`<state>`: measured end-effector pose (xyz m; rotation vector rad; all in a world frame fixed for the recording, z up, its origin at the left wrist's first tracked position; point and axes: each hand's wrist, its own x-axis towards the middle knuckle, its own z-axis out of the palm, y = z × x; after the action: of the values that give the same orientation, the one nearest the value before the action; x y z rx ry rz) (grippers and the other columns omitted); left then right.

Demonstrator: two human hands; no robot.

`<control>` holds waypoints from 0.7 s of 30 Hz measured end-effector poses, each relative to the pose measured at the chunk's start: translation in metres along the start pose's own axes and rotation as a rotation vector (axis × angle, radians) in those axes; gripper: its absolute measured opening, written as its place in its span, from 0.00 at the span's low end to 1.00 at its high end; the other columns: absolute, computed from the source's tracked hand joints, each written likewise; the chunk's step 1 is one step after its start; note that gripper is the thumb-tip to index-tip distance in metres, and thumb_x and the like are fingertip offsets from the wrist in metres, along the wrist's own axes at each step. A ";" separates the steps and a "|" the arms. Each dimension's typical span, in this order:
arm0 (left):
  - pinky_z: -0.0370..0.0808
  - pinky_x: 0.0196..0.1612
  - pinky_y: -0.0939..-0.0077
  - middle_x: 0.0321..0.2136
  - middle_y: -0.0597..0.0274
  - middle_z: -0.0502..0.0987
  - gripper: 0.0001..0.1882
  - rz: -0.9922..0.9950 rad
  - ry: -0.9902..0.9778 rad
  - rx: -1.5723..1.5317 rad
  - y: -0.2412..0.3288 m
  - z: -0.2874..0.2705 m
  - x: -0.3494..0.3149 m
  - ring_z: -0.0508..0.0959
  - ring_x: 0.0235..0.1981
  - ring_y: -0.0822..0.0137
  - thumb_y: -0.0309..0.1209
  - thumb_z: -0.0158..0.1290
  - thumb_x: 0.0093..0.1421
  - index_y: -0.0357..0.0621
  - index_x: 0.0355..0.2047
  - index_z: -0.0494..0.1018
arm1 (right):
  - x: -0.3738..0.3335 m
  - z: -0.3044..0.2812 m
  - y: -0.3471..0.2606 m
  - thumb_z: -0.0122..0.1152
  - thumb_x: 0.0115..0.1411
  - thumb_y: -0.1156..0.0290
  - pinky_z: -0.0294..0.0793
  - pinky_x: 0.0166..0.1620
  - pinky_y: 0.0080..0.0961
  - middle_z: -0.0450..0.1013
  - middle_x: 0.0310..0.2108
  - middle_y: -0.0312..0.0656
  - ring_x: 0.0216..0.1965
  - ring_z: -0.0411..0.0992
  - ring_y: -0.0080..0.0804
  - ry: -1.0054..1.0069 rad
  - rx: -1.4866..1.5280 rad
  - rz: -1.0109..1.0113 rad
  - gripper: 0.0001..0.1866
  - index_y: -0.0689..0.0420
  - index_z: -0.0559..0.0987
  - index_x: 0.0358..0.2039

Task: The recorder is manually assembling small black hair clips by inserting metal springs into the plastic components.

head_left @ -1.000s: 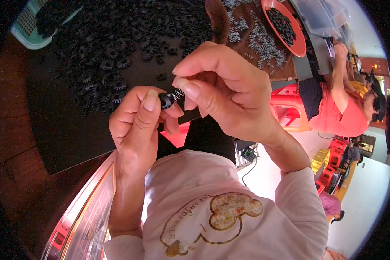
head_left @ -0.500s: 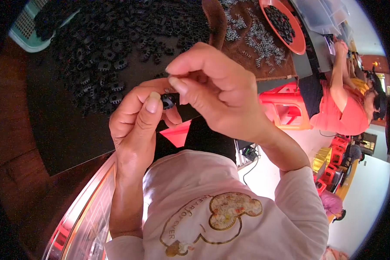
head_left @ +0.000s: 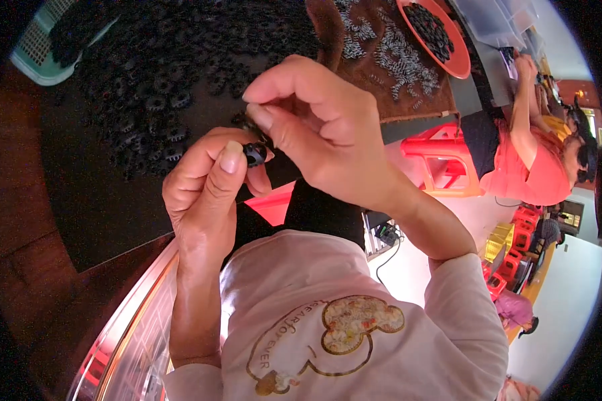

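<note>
Clock positions are read from the middle of the view, 12 at the top. The black piece (head_left: 255, 155) sits at about 10 o'clock, just off the middle, above the near edge of the counter (head_left: 93, 214). The left hand (head_left: 204, 177) is clamped on it between thumb and fingers. The right hand (head_left: 321, 127) is just beside it toward 12, thumb and forefinger tips close to each other; whether anything is pinched between them cannot be told.

Progress, as judged: one piece is being worked on and looks unfinished. Much stock appears to be left: a broad heap of black parts (head_left: 160, 87) lies loose at 11 o'clock, and many loose springs (head_left: 401, 63) lie on a brown cloth (head_left: 364, 77) at 1 o'clock. A red dish (head_left: 463, 67), between 1 and 2, holds a batch of small dark parts; whether these are finished or waiting is unclear.

Hard to make out: fingers cover much of the black piece, and no spring can be discerned in or on it. A dark sliver below the right thumb is unreadable. The heap runs off the top of the view, its far parts merging into shadow; the green basket (head_left: 30, 73) at 10 o'clock is cut off.
</note>
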<state>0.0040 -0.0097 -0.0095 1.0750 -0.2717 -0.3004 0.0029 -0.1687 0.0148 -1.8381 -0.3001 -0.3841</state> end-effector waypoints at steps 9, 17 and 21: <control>0.69 0.29 0.81 0.31 0.55 0.77 0.14 -0.028 0.007 0.003 0.008 -0.001 0.006 0.73 0.23 0.74 0.35 0.46 0.66 0.34 0.35 0.73 | 0.012 -0.101 0.017 0.60 0.58 0.72 0.71 0.31 0.26 0.74 0.25 0.45 0.25 0.72 0.29 0.127 -0.538 0.081 0.07 0.62 0.76 0.34; 0.70 0.28 0.81 0.34 0.52 0.77 0.14 0.002 -0.056 -0.041 0.007 -0.006 0.008 0.73 0.23 0.73 0.35 0.45 0.67 0.34 0.35 0.72 | 0.010 -0.103 0.009 0.59 0.58 0.73 0.71 0.34 0.28 0.72 0.30 0.48 0.31 0.72 0.36 0.063 -0.539 -0.034 0.08 0.63 0.77 0.35; 0.70 0.28 0.80 0.33 0.53 0.76 0.14 -0.030 -0.052 -0.045 0.008 -0.005 0.008 0.73 0.24 0.73 0.35 0.45 0.67 0.33 0.36 0.71 | 0.007 -0.048 -0.007 0.57 0.58 0.73 0.71 0.34 0.34 0.69 0.28 0.46 0.30 0.71 0.45 -0.224 -0.310 -0.154 0.06 0.61 0.75 0.34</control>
<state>0.0143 -0.0051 -0.0038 1.0286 -0.2941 -0.3602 0.0014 -0.2126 0.0364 -2.1744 -0.5643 -0.3454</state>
